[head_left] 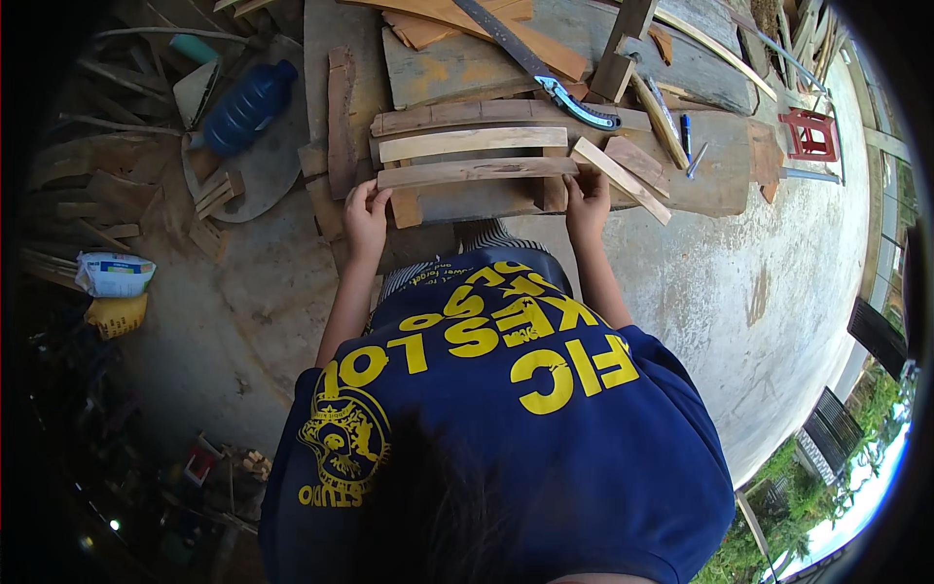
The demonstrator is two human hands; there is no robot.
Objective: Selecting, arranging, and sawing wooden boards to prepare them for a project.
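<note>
A brownish wooden slat (477,172) lies crosswise in front of me, its ends between my hands. My left hand (365,222) pinches the left end, thumb and fingers closed on it. At the other end my right hand (587,212) grips in the same way, some of its fingers hidden. Under the slat run two short wooden crosspieces, a left one (406,208) and a right one (554,198). Just beyond it and roughly parallel rests a paler slat (474,144). Farther back is a longer brown board (438,119).
A handsaw (574,105) with a blue handle lies at the back of the workbench (710,190). Near my right hand are a pale offcut (623,181), a hammer (660,119) and a blue marker (686,134). A blue water jug (248,109) lies left; a red stool (809,134) stands right.
</note>
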